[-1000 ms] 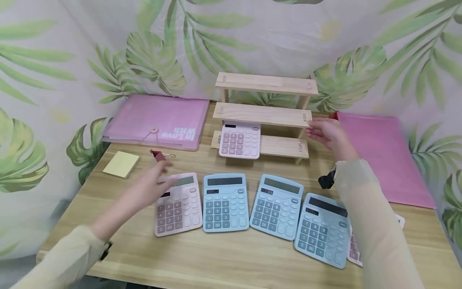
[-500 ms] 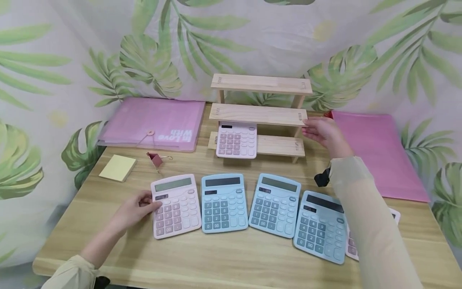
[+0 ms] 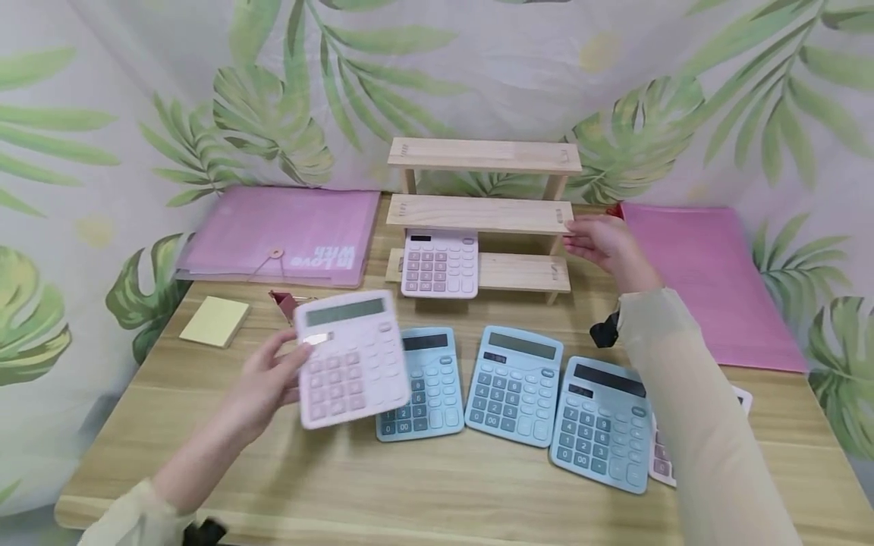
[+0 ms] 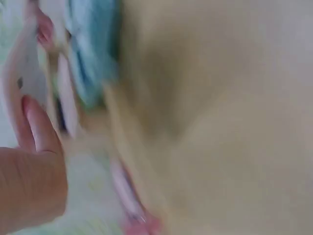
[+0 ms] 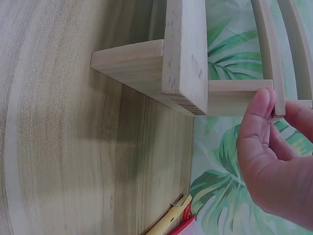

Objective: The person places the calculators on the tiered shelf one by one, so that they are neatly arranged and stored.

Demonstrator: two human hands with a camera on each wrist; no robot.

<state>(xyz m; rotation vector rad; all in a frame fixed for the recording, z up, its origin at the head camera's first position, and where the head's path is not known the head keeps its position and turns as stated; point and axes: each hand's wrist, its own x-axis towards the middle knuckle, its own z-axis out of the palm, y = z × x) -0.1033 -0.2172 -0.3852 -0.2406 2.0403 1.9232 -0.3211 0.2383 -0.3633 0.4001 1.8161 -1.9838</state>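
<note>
The left hand (image 3: 266,379), left of centre in the head view, grips a pink calculator (image 3: 355,360) by its left edge, thumb on the front face and fingers behind. The calculator is raised off the table (image 3: 328,485) and hides part of a blue calculator (image 3: 437,379) at the centre. In the left wrist view this grip shows blurred at the left edge.

The right hand (image 3: 604,246), right of centre, pinches the right end of the middle board of a wooden shelf (image 3: 478,214) between thumb and fingers. Another pink calculator (image 3: 440,264) leans on the lowest board, towards its left end.

Two more blue calculators, one at (image 3: 514,387) and one at (image 3: 601,425), lie right of centre, with a further pink one partly under the right sleeve (image 3: 703,409). Yellow notes (image 3: 215,321) and a red binder clip (image 3: 285,305) sit at the left, below a pink folder (image 3: 287,235)
</note>
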